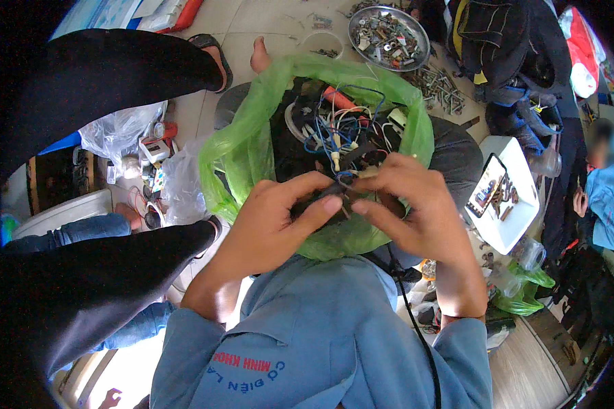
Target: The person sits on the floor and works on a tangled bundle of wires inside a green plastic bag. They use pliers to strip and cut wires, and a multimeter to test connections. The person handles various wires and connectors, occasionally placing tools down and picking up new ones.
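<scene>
Holding close together over one green plastic bag (235, 146), two bare hands, the left hand (276, 208) and the right hand (414, 199), are facing each other. One dark cable (342, 182) is lying between their fingertips, above the bag's opening. The left thumb and forefinger are pinching it; the right ones are bending in beside it, but whether they are gripping, I cannot tell. The cable is looking thin and blackish, partly hidden by fingers. One red rod (343, 100) is lying among many tangled wires (318, 129). One metal bowl (351, 34) is standing beyond; one phone (486, 187) is leaning against one white bin (508, 235).
</scene>
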